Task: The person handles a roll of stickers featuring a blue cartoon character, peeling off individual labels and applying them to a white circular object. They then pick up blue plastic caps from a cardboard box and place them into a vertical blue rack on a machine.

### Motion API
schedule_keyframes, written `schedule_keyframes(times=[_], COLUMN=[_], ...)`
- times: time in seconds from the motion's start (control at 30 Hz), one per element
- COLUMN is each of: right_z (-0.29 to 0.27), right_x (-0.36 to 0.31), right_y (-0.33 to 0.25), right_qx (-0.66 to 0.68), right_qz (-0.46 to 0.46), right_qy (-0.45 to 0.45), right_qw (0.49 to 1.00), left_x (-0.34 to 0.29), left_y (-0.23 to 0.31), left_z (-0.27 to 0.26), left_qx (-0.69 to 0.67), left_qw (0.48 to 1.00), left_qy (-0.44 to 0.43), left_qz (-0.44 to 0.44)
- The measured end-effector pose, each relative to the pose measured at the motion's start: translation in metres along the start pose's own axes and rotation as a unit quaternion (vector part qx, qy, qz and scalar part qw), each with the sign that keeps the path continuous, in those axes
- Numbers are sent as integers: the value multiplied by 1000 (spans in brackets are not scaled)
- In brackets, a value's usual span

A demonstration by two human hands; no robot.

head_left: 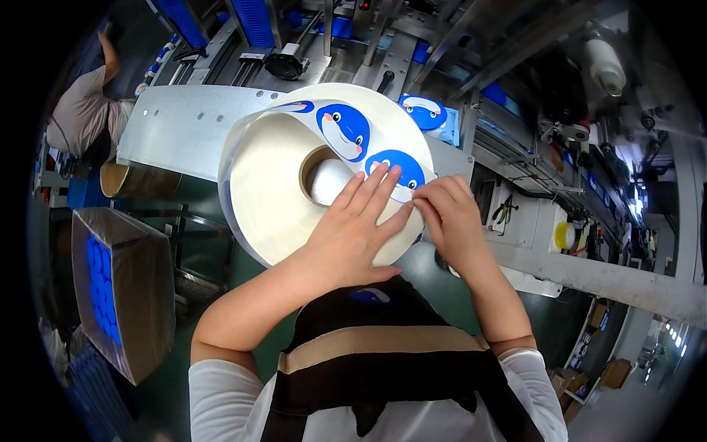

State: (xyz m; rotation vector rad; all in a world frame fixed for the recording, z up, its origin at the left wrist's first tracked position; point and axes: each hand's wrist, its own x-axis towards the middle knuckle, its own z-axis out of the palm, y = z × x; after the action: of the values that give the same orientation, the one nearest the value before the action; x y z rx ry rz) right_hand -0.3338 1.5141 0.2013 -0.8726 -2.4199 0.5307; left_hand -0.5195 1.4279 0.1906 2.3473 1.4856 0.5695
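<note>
A wide roll of label stock (269, 199) lies flat on a smooth grey metal table (191, 121), its cream face finely layered around a round brown cardboard core (303, 179). A loose, curling strip (343, 132) crosses its top, printed with oval blue whale labels (401, 166), white-bellied and pink-cheeked. The left hand (347, 237) rests palm down on the roll, fingers spread and thumb wide, fingertips reaching the lowest label. The right hand (455, 221) is at the roll's right edge, fingers curled, thumb and forefinger close together beside that label — whether they pinch the strip, I cannot tell. Just beyond the roll sits a soft, pale-blue packet (448, 132) with a similar whale design.

At lower left, a cardboard box (147, 295) lined with crinkled clear plastic (110, 217) holds stacked, rounded bright-blue items (101, 291). Behind it — a squat, brown, drum-shaped container (143, 183), its contents hidden.
</note>
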Motion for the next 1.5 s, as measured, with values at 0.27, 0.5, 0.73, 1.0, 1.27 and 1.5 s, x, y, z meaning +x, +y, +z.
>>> schedule_keyframes(times=[0.27,0.5,0.73,1.0,1.27,1.5], right_z=[-9,-9,-5,-1,2,-2], right_x=[4,3,4,5,6,4], right_y=[-2,-1,3,9,8,9], right_qx=[-1,-18,-15,-1,12,2], right_qz=[16,-6,-42,-55,-57,-41], right_qy=[19,5,-10,-30,-47,13], right_qw=[1000,1000,999,998,997,999], left_x=[-1,-2,-1,-1,0,2], left_y=[0,0,0,0,-1,3], left_z=[0,0,0,0,0,-3], left_qx=[0,4,4,5,5,3], left_qw=[1000,1000,1000,1000,1000,1000], left_qy=[-7,-8,-10,-5,-3,-12], left_qz=[-4,-5,0,2,-1,-4])
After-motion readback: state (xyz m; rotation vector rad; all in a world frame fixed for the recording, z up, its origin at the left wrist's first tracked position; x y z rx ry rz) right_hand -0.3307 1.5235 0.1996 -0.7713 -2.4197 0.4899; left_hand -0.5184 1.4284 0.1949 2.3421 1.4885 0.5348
